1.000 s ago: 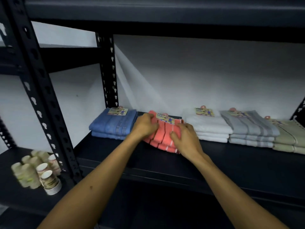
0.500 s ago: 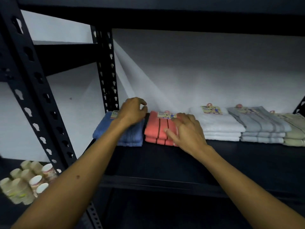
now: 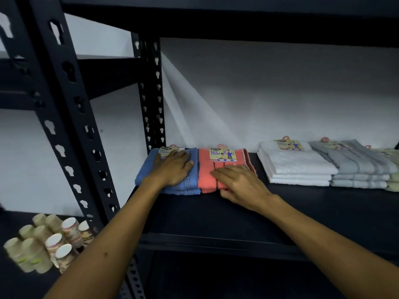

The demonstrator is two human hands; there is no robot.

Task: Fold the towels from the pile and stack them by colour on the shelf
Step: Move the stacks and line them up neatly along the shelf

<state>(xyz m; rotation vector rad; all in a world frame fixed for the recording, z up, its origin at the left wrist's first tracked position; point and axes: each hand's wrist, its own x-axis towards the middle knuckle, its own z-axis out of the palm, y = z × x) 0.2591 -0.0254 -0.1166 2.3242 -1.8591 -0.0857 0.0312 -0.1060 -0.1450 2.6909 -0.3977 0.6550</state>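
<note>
Folded towels lie in a row on the black shelf [image 3: 216, 221]. At the left is the blue stack [image 3: 146, 169], and my left hand [image 3: 173, 168] rests flat on top of it with straight fingers. Right beside it sits the coral towel stack [image 3: 207, 171] with a "Face Towel" label. My right hand [image 3: 239, 183] lies over its front right corner, fingers across the top and thumb at the front edge. Further right are a white stack [image 3: 295, 167], a grey stack [image 3: 356, 167] and a pale green stack [image 3: 394, 178] at the frame edge.
A black perforated upright post [image 3: 64, 117] stands at the left front, another [image 3: 152, 93] at the back left behind the blue stack. Several paper cups [image 3: 49, 242] lie on a lower shelf at the left. A dark shelf board [image 3: 237, 22] runs overhead.
The coral towels slid left and back to sit squarely against the blue stack. My left hand moved off them and settled flat on the blue stack; my right hand stayed on the coral stack.
</note>
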